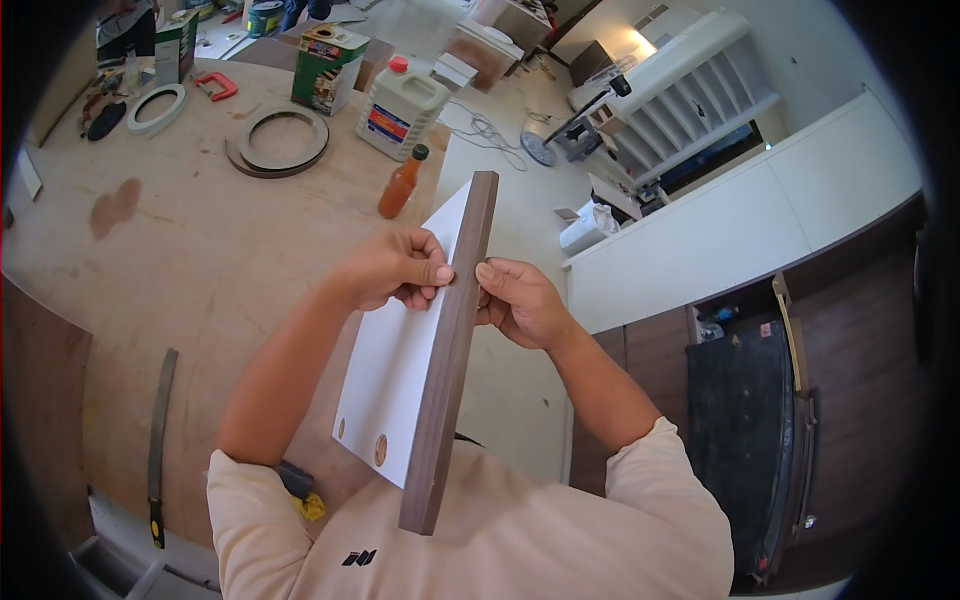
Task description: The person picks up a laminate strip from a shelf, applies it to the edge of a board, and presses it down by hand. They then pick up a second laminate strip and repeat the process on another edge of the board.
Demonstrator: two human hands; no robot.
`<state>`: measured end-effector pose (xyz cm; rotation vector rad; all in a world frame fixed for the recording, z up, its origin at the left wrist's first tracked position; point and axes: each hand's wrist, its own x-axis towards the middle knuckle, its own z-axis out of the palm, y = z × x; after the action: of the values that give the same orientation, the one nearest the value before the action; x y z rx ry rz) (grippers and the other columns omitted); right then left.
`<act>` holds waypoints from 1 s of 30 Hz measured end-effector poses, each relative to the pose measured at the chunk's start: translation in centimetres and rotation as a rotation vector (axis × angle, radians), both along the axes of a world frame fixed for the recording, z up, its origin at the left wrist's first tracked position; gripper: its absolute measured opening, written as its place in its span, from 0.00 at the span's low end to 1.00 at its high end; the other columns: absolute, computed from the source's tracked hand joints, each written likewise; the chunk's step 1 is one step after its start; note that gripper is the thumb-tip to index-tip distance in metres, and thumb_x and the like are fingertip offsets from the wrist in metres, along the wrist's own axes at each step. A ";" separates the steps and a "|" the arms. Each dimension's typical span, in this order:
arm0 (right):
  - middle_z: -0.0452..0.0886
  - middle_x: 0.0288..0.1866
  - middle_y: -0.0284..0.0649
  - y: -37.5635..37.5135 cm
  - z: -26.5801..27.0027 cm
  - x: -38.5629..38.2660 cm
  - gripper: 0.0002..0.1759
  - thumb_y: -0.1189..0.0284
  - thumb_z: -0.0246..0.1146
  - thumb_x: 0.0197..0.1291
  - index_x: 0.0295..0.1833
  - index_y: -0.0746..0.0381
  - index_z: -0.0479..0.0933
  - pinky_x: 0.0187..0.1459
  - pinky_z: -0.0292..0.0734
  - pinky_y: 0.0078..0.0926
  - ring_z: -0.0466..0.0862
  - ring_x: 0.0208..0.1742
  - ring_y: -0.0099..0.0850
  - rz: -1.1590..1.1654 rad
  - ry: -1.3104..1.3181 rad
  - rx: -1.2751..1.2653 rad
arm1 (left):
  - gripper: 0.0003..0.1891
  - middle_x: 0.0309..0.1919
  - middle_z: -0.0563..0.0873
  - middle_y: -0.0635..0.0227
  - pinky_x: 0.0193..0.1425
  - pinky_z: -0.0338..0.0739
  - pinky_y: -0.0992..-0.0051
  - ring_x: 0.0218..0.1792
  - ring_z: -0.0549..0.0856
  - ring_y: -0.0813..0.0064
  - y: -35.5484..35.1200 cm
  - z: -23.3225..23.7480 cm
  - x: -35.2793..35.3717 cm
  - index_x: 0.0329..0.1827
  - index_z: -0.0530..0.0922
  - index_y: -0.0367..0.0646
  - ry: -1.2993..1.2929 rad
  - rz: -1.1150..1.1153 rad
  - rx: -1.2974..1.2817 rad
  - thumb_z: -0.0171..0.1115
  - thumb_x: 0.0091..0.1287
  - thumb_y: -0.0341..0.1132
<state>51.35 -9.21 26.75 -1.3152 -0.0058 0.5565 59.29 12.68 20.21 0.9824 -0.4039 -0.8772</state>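
Observation:
A cabinet panel (405,370) with a white face, a brown wood-grain edge and two round holes near its lower end stands tilted in front of my chest. My left hand (395,268) is closed against the white face, its thumb and curled fingertips pressed close to the brown edge; whether something small is pinched there is hidden. On the other side, my right hand (520,300) grips the panel, thumb on the wood-grain edge and fingers curled behind. Beyond the panel's top stands a bottle of orange liquid (400,185) with a black cap.
The worktable (240,260) carries a white jerrycan (400,110), a green tin (328,72), edge-banding rolls (284,138), a red clamp (216,87) and a long flat file (162,440). Brown cabinets (650,390) with a white top (740,230) stand at right. Cables (490,132) lie on the floor.

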 end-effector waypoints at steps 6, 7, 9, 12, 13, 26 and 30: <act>0.85 0.50 0.43 0.4 1.2 1.1 0.16 0.63 0.56 0.78 0.51 0.67 0.77 0.58 0.85 0.38 0.88 0.50 0.34 0.056 -0.008 -0.147 | 0.14 0.50 0.86 0.60 0.53 0.85 0.69 0.53 0.86 0.71 5.4 0.7 -8.0 0.55 0.81 0.36 -0.142 0.254 0.103 0.67 0.70 0.32; 0.85 0.50 0.43 0.3 1.1 1.0 0.15 0.64 0.57 0.78 0.51 0.66 0.77 0.58 0.85 0.38 0.88 0.50 0.33 0.078 -0.019 -0.146 | 0.17 0.57 0.83 0.57 0.60 0.82 0.66 0.60 0.82 0.68 6.5 -0.2 -10.2 0.60 0.80 0.36 -0.238 0.248 0.073 0.66 0.69 0.30; 0.86 0.50 0.42 0.2 1.0 1.1 0.13 0.65 0.58 0.77 0.50 0.65 0.77 0.59 0.84 0.38 0.88 0.50 0.33 0.118 -0.050 -0.142 | 0.25 0.68 0.77 0.54 0.70 0.76 0.64 0.70 0.76 0.63 8.9 -2.6 -14.8 0.67 0.77 0.37 -0.425 0.243 -0.057 0.64 0.65 0.24; 0.85 0.48 0.40 0.3 1.4 0.7 0.11 0.65 0.64 0.74 0.49 0.63 0.77 0.55 0.85 0.34 0.87 0.48 0.28 0.202 -0.051 -0.213 | 0.32 0.74 0.72 0.52 0.74 0.72 0.64 0.74 0.73 0.59 8.1 -4.1 -20.8 0.71 0.75 0.36 -0.589 0.445 0.048 0.67 0.59 0.22; 0.85 0.49 0.40 0.2 2.0 1.0 0.12 0.66 0.67 0.70 0.49 0.62 0.76 0.54 0.84 0.34 0.86 0.49 0.29 0.291 -0.077 -0.427 | 0.34 0.75 0.71 0.51 0.74 0.71 0.64 0.75 0.73 0.58 7.3 -4.0 -22.1 0.72 0.74 0.36 -0.627 0.561 0.155 0.69 0.58 0.23; 0.82 0.55 0.35 -0.1 7.9 6.9 0.27 0.79 0.75 0.42 0.52 0.55 0.81 0.69 0.68 0.41 0.78 0.60 0.42 1.099 -1.436 -1.119 | 0.38 0.66 0.79 0.44 0.67 0.79 0.60 0.64 0.83 0.46 -0.8 -6.2 -23.9 0.69 0.76 0.34 -0.866 0.979 0.465 0.76 0.50 0.25; 0.82 0.52 0.34 -0.6 7.3 7.0 0.24 0.80 0.75 0.40 0.48 0.54 0.82 0.67 0.69 0.39 0.80 0.56 0.39 1.038 -1.489 -1.024 | 0.38 0.67 0.79 0.44 0.67 0.78 0.60 0.64 0.82 0.46 -0.7 -5.5 -24.2 0.68 0.76 0.33 -0.825 0.962 0.478 0.76 0.48 0.25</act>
<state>58.33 -9.78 34.10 -2.4325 -1.9267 0.2572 35.07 11.94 14.67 1.7572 -0.3434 0.3692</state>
